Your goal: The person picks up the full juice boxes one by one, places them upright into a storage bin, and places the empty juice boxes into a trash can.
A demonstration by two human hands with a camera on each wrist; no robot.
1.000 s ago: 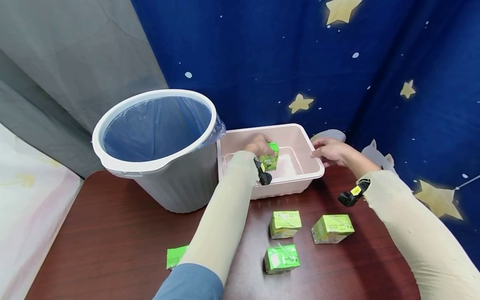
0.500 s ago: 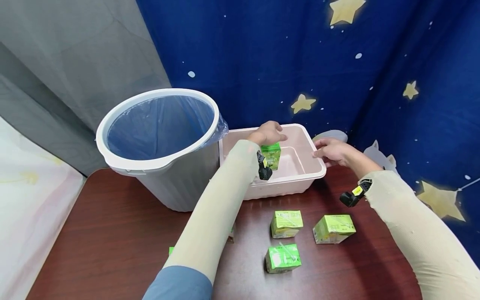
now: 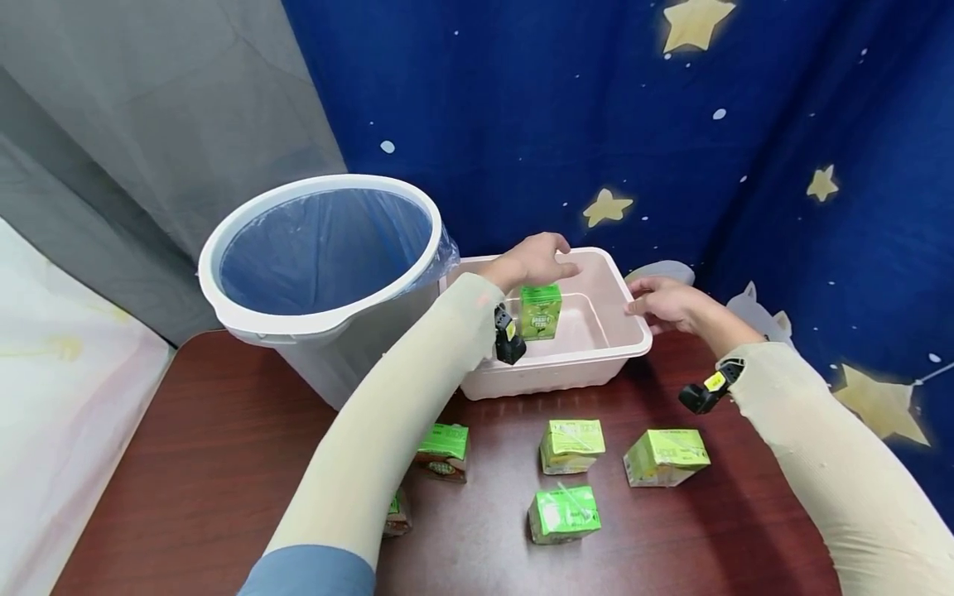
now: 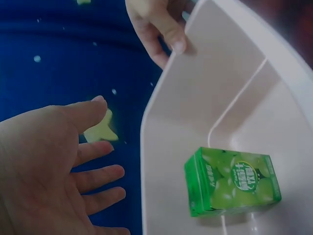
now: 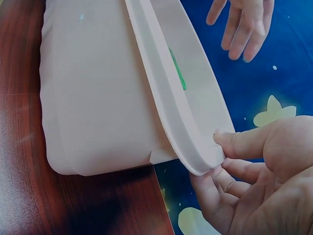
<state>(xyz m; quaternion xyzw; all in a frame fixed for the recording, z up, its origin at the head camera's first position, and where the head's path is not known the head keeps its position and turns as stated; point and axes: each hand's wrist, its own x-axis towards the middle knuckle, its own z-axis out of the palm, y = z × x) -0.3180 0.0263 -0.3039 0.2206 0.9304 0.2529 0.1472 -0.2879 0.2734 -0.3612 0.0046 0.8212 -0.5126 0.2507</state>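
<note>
Over the pale pink plastic basin (image 3: 551, 377), my left hand (image 3: 538, 258) hovers with its fingers spread and holds nothing. Below it a green juice box (image 3: 540, 313) stands inside the basin; the left wrist view shows grapes printed on that juice box (image 4: 234, 181). At the basin's right end, my right hand (image 3: 667, 300) pinches the rim. Its thumb lies on the inside and its fingers are curled under the outside of the lip, as the right wrist view of that hand (image 5: 264, 176) shows.
Several more juice boxes rest on the dark red table, among them a yellow-green one (image 3: 667, 458) and a green one (image 3: 564, 513) with a straw. Left of the basin stands a tall grey trash can (image 3: 249, 319) with a plastic liner. A blue curtain (image 3: 522, 99) hangs behind.
My left hand has let go of the juice box in the basin and risen above it, its fingers opening. My right hand stays at the rim.
</note>
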